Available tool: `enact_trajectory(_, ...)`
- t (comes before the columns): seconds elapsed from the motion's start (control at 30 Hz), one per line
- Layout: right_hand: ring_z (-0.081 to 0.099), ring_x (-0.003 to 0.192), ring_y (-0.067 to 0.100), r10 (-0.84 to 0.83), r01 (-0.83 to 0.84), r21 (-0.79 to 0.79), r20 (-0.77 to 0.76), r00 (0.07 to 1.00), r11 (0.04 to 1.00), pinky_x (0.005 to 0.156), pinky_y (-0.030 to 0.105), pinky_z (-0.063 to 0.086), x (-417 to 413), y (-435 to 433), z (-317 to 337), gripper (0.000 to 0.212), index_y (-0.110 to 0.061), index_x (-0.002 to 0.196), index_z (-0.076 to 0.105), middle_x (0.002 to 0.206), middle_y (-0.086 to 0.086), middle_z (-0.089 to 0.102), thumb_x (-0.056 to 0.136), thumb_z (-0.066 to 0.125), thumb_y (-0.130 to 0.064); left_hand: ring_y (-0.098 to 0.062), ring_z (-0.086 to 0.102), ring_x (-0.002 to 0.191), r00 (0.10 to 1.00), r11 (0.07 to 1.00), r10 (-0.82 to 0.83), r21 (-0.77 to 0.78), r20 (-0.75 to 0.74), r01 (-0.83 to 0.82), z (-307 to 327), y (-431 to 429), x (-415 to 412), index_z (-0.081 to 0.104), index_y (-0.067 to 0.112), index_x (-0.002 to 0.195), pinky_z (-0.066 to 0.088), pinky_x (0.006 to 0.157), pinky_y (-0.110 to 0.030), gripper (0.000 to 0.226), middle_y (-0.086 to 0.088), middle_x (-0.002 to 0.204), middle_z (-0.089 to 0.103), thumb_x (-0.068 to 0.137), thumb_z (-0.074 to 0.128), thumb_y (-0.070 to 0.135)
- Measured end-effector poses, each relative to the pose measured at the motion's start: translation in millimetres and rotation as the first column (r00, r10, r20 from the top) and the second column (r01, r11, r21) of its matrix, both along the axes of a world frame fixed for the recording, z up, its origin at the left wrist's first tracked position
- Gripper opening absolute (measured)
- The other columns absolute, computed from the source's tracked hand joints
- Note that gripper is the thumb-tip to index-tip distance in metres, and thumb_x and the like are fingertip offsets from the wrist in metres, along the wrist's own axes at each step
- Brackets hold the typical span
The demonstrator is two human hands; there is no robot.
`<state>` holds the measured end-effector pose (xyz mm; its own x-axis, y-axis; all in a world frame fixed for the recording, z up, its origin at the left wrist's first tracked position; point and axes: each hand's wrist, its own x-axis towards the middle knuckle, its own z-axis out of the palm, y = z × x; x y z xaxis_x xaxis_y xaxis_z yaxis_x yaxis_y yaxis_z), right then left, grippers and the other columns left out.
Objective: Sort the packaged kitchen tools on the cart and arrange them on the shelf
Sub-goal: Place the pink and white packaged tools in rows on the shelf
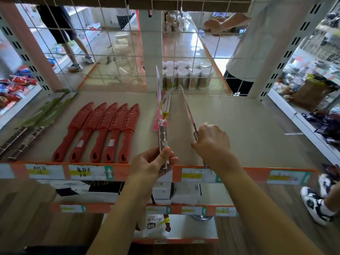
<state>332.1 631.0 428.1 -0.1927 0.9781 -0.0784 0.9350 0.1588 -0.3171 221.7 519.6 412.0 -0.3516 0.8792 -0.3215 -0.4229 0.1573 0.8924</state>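
Observation:
My left hand (pixel 153 161) grips the steel handle of a packaged knife (pixel 162 115) in a pink card sleeve, held edge-on and upright over the shelf (pixel 248 126). To its right, my right hand (pixel 211 140) holds a second pink-sleeved knife (pixel 187 107) by its handle, its tip pointing toward the wire back. Several red sheathed knives (pixel 103 131) lie side by side on the shelf's left half. Green-sleeved steel-handled knives (pixel 35 124) lie at the far left.
A wire grid (pixel 128 57) backs the shelf, with heart-lidded toothpick jars (pixel 187 76) behind it. An orange price rail (pixel 239 174) edges the front. Boxes sit on the shelf below (pixel 185 194). Other people stand beyond the grid and at the right, one shoe (pixel 314 205) near me.

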Motion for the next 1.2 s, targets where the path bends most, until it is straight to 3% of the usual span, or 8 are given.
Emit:
enact_trajectory(0.1, 0.056, 0.111, 0.033, -0.016, 0.017, -0.015, 0.031, 0.999, 1.000, 0.078, 0.034, 0.043, -10, 2, 0, 0.023, -0.007, 0.109, 0.043, 0.117, 0.015, 0.059, 0.089, 0.053, -0.008, -0.007, 0.069, 0.059, 1.000, 1.000, 0.008, 0.003, 0.003, -0.008, 2, 0, -1, 0.066, 0.007, 0.079, 0.056, 0.059, -0.016, 0.009, 0.002, 0.061, 0.070, 0.080, 0.061, 0.014)
enact_trajectory(0.4, 0.056, 0.105, 0.034, 0.051, -0.063, -0.095, -0.119, 0.992, 0.993, 0.081, 0.034, 0.044, -18, 1, -2, 0.028, -0.009, 0.113, 0.048, 0.115, 0.016, 0.059, 0.087, 0.055, -0.018, -0.006, 0.068, 0.057, 1.000, 1.000, 0.020, -0.009, -0.011, -0.020, 7, -1, -7, 0.065, 0.006, 0.078, 0.056, 0.059, -0.015, 0.010, 0.003, 0.059, 0.069, 0.085, 0.059, 0.011)
enact_trajectory(0.53, 0.048, 0.082, 0.024, 0.068, -0.078, -0.043, -0.197, 0.978, 0.996, 0.069, 0.027, 0.037, -16, -1, -3, 0.021, -0.008, 0.106, 0.052, 0.101, 0.013, 0.058, 0.090, 0.051, -0.022, -0.006, 0.069, 0.059, 1.000, 1.000, 0.013, -0.007, -0.014, -0.013, 6, -2, -7, 0.066, 0.006, 0.079, 0.056, 0.061, -0.015, 0.010, 0.002, 0.061, 0.070, 0.083, 0.060, 0.013)
enact_trajectory(0.63, 0.045, 0.079, 0.022, 0.051, -0.059, -0.028, -0.230, 0.972, 0.998, 0.067, 0.025, 0.034, -16, -1, -3, 0.021, -0.009, 0.102, 0.054, 0.089, 0.008, 0.051, 0.089, 0.052, -0.024, -0.006, 0.068, 0.059, 1.000, 1.000, -0.005, -0.006, -0.016, 0.005, 6, -3, -6, 0.066, 0.008, 0.078, 0.056, 0.061, -0.015, 0.010, 0.003, 0.059, 0.070, 0.083, 0.060, 0.014)
enact_trajectory(0.8, 0.053, 0.074, 0.018, -0.006, -0.034, -0.104, -0.363, 0.932, 0.994, 0.063, 0.028, 0.046, -24, 0, -8, 0.011, -0.014, 0.092, 0.051, 0.074, -0.003, 0.045, 0.088, 0.056, -0.024, -0.006, 0.069, 0.062, 0.999, 1.000, -0.028, -0.008, -0.044, 0.028, 5, -4, -5, 0.066, 0.012, 0.078, 0.057, 0.064, -0.016, 0.009, 0.004, 0.061, 0.071, 0.083, 0.061, 0.015)
enact_trajectory(1.0, 0.053, 0.068, 0.013, -0.049, -0.016, -0.124, -0.500, 0.865, 0.992, 0.062, 0.029, 0.052, -32, 5, -21, 0.015, -0.017, 0.080, 0.049, 0.075, -0.006, 0.045, 0.085, 0.062, -0.025, -0.005, 0.068, 0.058, 1.000, 1.000, -0.015, -0.013, -0.016, 0.015, 6, -4, -5, 0.066, 0.010, 0.076, 0.057, 0.064, -0.016, 0.010, 0.004, 0.059, 0.070, 0.083, 0.060, 0.014)
enact_trajectory(1.1, 0.048, 0.059, 0.009, -0.042, -0.027, -0.123, -0.525, 0.850, 0.992, 0.051, 0.021, 0.047, -32, 8, -23, 0.022, -0.018, 0.074, 0.046, 0.074, -0.005, 0.045, 0.084, 0.064, -0.024, -0.005, 0.068, 0.058, 1.000, 1.000, -0.005, -0.010, 0.009, 0.005, 7, -5, -6, 0.065, 0.010, 0.076, 0.058, 0.065, -0.017, 0.010, 0.004, 0.058, 0.070, 0.084, 0.059, 0.013)
enact_trajectory(1.2, 0.047, 0.060, 0.008, -0.013, -0.052, -0.115, -0.505, 0.863, 0.992, 0.051, 0.019, 0.044, -30, 9, -25, 0.022, -0.018, 0.076, 0.046, 0.075, -0.005, 0.047, 0.085, 0.064, -0.027, -0.005, 0.067, 0.059, 1.000, 1.000, -0.012, -0.010, -0.016, 0.012, 6, -5, -5, 0.065, 0.011, 0.075, 0.058, 0.068, -0.019, 0.010, 0.004, 0.059, 0.070, 0.082, 0.060, 0.016)
